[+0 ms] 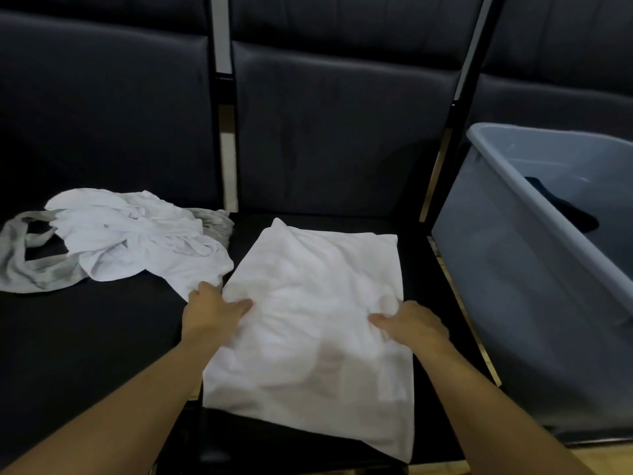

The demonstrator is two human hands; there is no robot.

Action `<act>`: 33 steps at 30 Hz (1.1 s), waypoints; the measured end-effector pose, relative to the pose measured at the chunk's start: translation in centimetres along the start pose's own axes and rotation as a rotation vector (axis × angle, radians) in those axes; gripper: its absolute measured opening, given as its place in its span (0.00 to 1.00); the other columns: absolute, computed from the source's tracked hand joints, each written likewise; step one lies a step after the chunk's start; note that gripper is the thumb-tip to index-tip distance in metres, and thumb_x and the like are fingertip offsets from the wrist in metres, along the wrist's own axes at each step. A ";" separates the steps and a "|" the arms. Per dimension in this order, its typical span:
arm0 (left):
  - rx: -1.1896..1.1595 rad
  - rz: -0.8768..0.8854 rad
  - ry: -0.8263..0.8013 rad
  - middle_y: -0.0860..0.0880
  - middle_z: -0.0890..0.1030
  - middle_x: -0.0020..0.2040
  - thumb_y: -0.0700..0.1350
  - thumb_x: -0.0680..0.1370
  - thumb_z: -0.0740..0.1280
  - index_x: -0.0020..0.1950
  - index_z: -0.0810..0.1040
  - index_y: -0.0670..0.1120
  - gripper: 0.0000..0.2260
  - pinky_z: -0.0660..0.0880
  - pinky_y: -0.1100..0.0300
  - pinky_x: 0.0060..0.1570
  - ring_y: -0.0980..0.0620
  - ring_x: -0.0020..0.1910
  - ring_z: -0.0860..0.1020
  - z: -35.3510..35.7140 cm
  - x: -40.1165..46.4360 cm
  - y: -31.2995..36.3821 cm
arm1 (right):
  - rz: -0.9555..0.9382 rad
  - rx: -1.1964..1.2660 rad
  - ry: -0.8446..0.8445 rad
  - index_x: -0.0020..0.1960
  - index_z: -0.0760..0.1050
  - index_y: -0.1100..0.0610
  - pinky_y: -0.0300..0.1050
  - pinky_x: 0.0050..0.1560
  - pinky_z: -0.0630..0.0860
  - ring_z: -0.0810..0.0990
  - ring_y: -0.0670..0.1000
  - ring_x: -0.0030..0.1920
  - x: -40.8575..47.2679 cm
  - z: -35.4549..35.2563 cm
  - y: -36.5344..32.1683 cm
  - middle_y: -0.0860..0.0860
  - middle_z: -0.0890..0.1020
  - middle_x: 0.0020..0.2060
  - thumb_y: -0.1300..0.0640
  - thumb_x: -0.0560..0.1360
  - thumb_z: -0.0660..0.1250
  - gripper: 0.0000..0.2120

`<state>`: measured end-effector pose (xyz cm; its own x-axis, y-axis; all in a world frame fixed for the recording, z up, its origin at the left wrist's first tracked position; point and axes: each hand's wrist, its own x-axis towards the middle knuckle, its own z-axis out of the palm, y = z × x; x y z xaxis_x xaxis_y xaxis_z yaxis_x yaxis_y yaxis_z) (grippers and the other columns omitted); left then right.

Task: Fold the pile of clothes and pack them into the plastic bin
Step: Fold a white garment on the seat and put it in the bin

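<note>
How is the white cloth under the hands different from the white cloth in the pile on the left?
The white cloth under the hands lies spread flat in a neat rectangle; the pile's white cloth is crumpled and twisted. The left hand and right hand rest on the flat one; nothing touches the crumpled one except a grey garment tangled beside it. Both are white and lie on the dark seats.

Two bare forearms enter from the bottom of the view, one from about 7 o'clock and the other from about 5 o'clock. No sleeve shows on either arm up to the frame edge. The left hand (212,308) and right hand (412,323) wear no gloves, rings, watch or bands at the wrists.
</note>
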<state>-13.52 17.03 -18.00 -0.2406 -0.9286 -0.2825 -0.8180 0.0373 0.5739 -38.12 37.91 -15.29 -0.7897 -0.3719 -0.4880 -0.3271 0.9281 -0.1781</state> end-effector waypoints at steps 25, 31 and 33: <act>-0.826 -0.089 -0.201 0.50 0.81 0.61 0.62 0.72 0.72 0.68 0.78 0.48 0.29 0.73 0.49 0.65 0.47 0.61 0.79 -5.0 -2.8 0.6 | -0.374 1.120 0.110 0.65 0.81 0.53 0.45 0.63 0.78 0.81 0.43 0.60 -4.7 -2.0 1.0 0.39 0.79 0.64 0.43 0.67 0.78 0.29; -0.897 0.283 -0.159 0.54 0.84 0.56 0.50 0.83 0.64 0.59 0.82 0.53 0.09 0.75 0.54 0.61 0.54 0.59 0.80 -7.1 -6.2 1.7 | -0.506 1.147 0.056 0.61 0.82 0.54 0.50 0.58 0.80 0.85 0.51 0.55 -7.5 -3.1 0.6 0.49 0.87 0.53 0.47 0.78 0.69 0.15; -0.816 0.369 -0.139 0.56 0.83 0.57 0.48 0.83 0.64 0.61 0.80 0.54 0.09 0.74 0.57 0.59 0.56 0.59 0.79 -7.4 -6.6 1.8 | -0.596 1.107 0.003 0.63 0.80 0.52 0.53 0.59 0.80 0.85 0.50 0.57 -7.9 -3.2 0.4 0.49 0.86 0.56 0.50 0.78 0.70 0.15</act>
<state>-9.56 20.47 -9.47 -0.5181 -0.8547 -0.0329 -0.0651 0.0011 0.9979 -33.65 41.13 -8.80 -0.6709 -0.7369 -0.0833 -0.0239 0.1338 -0.9907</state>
